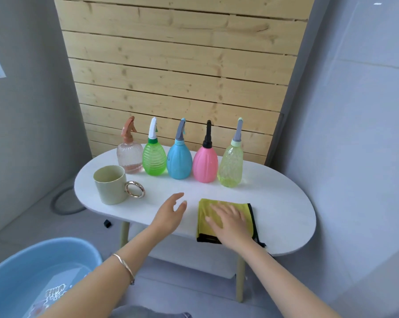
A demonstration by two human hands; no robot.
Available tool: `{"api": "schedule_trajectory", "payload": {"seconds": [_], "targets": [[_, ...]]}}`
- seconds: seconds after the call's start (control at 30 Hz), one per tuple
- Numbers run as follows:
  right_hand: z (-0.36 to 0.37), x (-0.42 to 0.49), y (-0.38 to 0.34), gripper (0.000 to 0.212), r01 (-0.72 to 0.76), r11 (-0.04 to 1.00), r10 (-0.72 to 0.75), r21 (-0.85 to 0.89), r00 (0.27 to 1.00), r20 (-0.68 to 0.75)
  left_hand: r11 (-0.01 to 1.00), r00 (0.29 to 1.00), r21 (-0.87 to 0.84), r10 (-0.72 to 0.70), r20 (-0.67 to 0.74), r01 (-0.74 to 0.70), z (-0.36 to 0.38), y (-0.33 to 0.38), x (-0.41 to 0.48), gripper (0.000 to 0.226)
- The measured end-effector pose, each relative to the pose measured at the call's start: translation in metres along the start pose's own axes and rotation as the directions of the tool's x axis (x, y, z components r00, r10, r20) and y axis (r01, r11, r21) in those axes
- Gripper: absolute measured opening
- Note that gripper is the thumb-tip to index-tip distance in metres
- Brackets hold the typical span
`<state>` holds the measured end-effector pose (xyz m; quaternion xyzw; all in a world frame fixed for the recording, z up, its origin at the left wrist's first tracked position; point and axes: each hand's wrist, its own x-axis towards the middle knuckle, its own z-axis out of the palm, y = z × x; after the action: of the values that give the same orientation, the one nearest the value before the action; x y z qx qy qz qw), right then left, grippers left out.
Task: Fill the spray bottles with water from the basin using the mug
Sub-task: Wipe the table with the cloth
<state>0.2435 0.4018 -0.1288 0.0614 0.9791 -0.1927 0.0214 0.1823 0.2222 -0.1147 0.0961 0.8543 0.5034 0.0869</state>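
On the near bench (281, 203), right hand (228, 222) is pressing cloth (203, 226), left hand (171, 214) hovering, fingers apart on both; hasty reaching risks toppling mug (110, 184).

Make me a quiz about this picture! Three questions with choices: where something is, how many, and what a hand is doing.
1. Where is the mug?
A. at the left end of the table
B. on the floor
C. on a shelf

2. How many spray bottles stand in a row?
A. three
B. five
C. seven

3. What is the right hand doing?
A. gripping a bottle
B. lying flat on the yellow cloth
C. pointing up

A: it stands left of the bottles.
B: five spray heads show.
B: straight fingers rest on the cloth.
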Motion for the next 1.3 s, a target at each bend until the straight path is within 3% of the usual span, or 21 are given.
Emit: {"api": "schedule_trajectory", "payload": {"seconds": [0.1,0.2,0.33,0.67,0.8,0.97,1.3], "targets": [[0.010,0.004,0.001,0.064,-0.160,0.983,0.164,-0.087,0.986,0.037,0.969,0.972,-0.222,-0.151,-0.180,0.109,-0.022,-0.004,-0.003,0.048],[0.023,0.004,-0.010,0.067,-0.162,0.974,0.166,-0.160,0.986,0.016,0.811,0.896,-0.557,-0.369,-0.248,0.180,-0.042,-0.010,0.002,0.051],[0.029,0.014,-0.032,0.067,-0.066,0.982,0.078,-0.178,0.995,0.064,0.766,0.875,-0.625,-0.397,-0.277,0.150,-0.059,-0.020,0.009,0.052],[0.046,0.030,-0.063,0.075,-0.040,0.975,0.050,-0.217,0.998,0.041,0.477,0.896,-0.848,-0.443,-0.007,0.230,-0.083,-0.015,0.042,0.022],[0.052,0.038,-0.077,0.099,-0.011,0.976,0.020,-0.216,0.999,0.040,0.563,0.924,-0.804,-0.380,-0.048,0.190,-0.098,-0.020,0.042,0.020],[0.062,0.056,-0.105,0.068,0.056,0.976,-0.045,-0.210,0.997,0.058,0.706,0.939,-0.685,-0.330,-0.096,0.178,-0.144,-0.035,0.018,0.019],[0.095,0.116,-0.196,0.058,0.180,0.963,-0.162,-0.200,0.981,0.103,0.713,0.904,-0.666,-0.405,-0.136,0.219,-0.216,-0.082,-0.033,0.022]]}}
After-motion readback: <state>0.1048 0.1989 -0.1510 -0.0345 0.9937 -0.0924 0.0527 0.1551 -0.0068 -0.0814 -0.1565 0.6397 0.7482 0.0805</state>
